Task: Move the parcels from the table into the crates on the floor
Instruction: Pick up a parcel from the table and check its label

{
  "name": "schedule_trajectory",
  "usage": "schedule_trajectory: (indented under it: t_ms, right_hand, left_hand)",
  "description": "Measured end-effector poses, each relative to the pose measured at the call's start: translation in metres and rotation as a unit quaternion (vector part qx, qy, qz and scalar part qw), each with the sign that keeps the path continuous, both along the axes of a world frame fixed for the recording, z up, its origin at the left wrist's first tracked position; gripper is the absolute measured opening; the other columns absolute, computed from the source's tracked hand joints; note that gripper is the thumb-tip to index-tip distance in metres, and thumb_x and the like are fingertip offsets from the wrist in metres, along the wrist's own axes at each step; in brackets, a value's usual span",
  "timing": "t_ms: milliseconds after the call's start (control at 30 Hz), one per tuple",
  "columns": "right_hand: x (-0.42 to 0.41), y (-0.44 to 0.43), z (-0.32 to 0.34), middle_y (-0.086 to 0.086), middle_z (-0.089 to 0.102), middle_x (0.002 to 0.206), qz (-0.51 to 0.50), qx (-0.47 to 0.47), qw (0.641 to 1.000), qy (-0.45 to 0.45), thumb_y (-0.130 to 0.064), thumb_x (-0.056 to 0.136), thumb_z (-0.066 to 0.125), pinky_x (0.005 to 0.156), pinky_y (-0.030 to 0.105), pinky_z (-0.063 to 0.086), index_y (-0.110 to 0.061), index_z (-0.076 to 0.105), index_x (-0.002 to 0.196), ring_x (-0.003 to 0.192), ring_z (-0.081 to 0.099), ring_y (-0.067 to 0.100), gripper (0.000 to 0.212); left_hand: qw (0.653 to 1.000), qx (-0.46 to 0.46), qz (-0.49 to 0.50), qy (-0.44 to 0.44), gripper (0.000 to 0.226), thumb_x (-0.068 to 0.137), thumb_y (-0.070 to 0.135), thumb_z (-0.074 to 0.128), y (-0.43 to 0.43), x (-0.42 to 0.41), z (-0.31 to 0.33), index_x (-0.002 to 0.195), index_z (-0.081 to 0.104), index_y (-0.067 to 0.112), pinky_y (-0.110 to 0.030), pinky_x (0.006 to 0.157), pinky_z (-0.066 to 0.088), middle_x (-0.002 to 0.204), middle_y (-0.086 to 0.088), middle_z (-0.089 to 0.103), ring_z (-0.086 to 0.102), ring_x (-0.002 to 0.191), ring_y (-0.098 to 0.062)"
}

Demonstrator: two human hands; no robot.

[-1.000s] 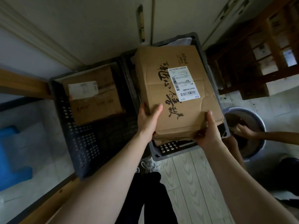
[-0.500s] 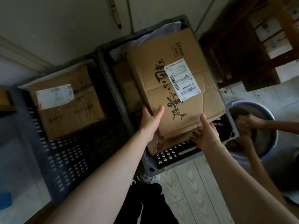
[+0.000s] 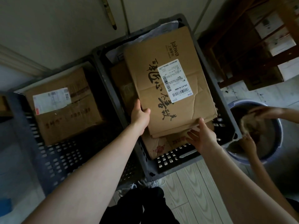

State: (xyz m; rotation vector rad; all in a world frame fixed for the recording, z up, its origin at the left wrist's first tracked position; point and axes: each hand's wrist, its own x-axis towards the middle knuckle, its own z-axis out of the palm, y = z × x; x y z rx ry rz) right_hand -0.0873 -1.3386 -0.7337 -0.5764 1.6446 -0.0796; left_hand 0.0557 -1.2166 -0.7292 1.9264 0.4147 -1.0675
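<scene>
Flat parcel (image 3: 169, 94) lies atop other parcels (image 3: 155, 146) in right crate (image 3: 178, 159). Left hand (image 3: 140, 116) grips its left edge; right hand (image 3: 202, 136) spread, thumb touching near edge. Uneven stack beneath, so parcel may slide on release.

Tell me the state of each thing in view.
Flat brown cardboard parcel, lying atop other parcels.
Left hand, gripping the parcel's left edge.
Right hand, open, touching its near edge.
Right dark grey plastic crate, stacked with parcels.
Left dark grey plastic crate, holding one labelled brown cardboard box.
</scene>
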Motion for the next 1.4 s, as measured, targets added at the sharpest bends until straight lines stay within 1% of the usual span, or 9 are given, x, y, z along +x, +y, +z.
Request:
schedule_trajectory:
  t_ms: [200,300,467,600,733,933,1100,1200,1400]
  right_hand:
    - [0.016,-0.008,0.002,0.01,0.062,0.109,-0.016,-0.009,1.0,-0.024,-0.025,0.096,0.056,0.075,0.032,0.052,-0.007,0.056,0.112,0.088,0.062,0.02,0.025]
    - [0.018,-0.016,0.001,0.009,0.061,0.112,-0.042,-0.015,0.999,-0.032,-0.02,0.097,0.053,0.089,0.033,0.049,-0.006,0.056,0.118,0.103,0.061,0.022,0.025]
    - [0.014,-0.018,0.001,0.001,0.062,0.1,-0.007,-0.03,0.998,-0.051,-0.017,0.099,0.048,0.079,0.028,0.046,-0.012,0.057,0.118,0.09,0.06,0.013,0.021]
    - [0.018,-0.02,0.002,0.006,0.06,0.121,-0.006,-0.028,0.998,-0.057,-0.015,0.099,0.047,0.096,0.031,0.043,-0.008,0.054,0.126,0.108,0.057,0.018,0.028]
    - [0.012,-0.021,0.003,0.001,0.059,0.122,0.03,-0.022,0.999,-0.035,-0.022,0.095,0.057,0.099,0.041,0.04,-0.011,0.053,0.129,0.114,0.054,0.018,0.036]
    - [0.019,-0.024,0.001,0.003,0.056,0.124,0.035,-0.032,0.999,0.001,-0.022,0.093,0.06,0.108,0.044,0.036,-0.009,0.051,0.133,0.106,0.048,0.016,0.043]
    - [0.015,-0.023,-0.002,0.002,0.055,0.133,0.03,-0.021,0.999,0.006,-0.023,0.094,0.058,0.109,0.047,0.032,-0.013,0.049,0.136,0.122,0.049,0.018,0.044]
    - [0.014,-0.018,0.003,0.007,0.051,0.138,0.013,-0.004,1.0,0.019,-0.021,0.094,0.057,0.109,0.046,0.032,-0.009,0.045,0.137,0.129,0.045,0.021,0.046]
    - [0.021,-0.016,0.014,0.007,0.057,0.125,0.006,0.017,1.0,-0.003,-0.015,0.097,0.051,0.105,0.04,0.035,-0.008,0.054,0.125,0.115,0.052,0.018,0.029]
  left_hand:
    - [1.0,-0.002,-0.008,-0.002,0.072,0.096,0.016,0.054,-0.004,0.009,-0.001,0.152,0.01,0.028,-0.051,0.108,0.036,0.154,-0.003,0.026,0.034,0.138,-0.028]
    - [1.0,-0.01,-0.007,0.004,0.074,0.096,0.016,0.054,-0.01,0.007,-0.002,0.152,0.008,0.028,-0.05,0.108,0.036,0.154,-0.004,0.026,0.034,0.137,-0.028]
    - [1.0,-0.021,0.004,0.022,0.073,0.096,0.009,0.051,-0.014,0.005,-0.001,0.152,0.009,0.03,-0.046,0.101,0.042,0.153,-0.004,0.028,0.038,0.135,-0.028]
    - [1.0,-0.014,0.0,0.015,0.073,0.096,0.006,0.051,-0.017,0.007,-0.001,0.152,0.01,0.03,-0.046,0.101,0.043,0.152,-0.005,0.03,0.039,0.134,-0.029]
    - [1.0,-0.007,-0.011,0.007,0.074,0.094,0.004,0.053,-0.019,0.004,-0.002,0.152,0.013,0.028,-0.047,0.102,0.044,0.152,-0.007,0.03,0.039,0.134,-0.03]
    - [1.0,-0.005,-0.026,0.014,0.072,0.095,0.002,0.051,-0.024,0.006,0.002,0.152,0.013,0.027,-0.04,0.091,0.05,0.151,-0.008,0.031,0.044,0.13,-0.032]
    - [0.996,0.024,-0.087,0.001,0.068,0.097,0.011,0.048,-0.019,0.007,0.0,0.152,0.011,0.026,-0.048,0.104,0.042,0.151,-0.009,0.031,0.038,0.135,-0.031]
    - [0.998,0.026,-0.063,0.007,0.062,0.098,0.014,0.048,-0.019,0.007,0.005,0.151,0.018,0.021,-0.044,0.106,0.04,0.149,-0.01,0.036,0.038,0.135,-0.029]
    - [0.997,-0.002,-0.048,0.056,0.06,0.098,0.016,0.048,-0.023,0.013,0.012,0.151,0.02,0.021,-0.043,0.11,0.033,0.152,-0.007,0.031,0.034,0.137,-0.028]
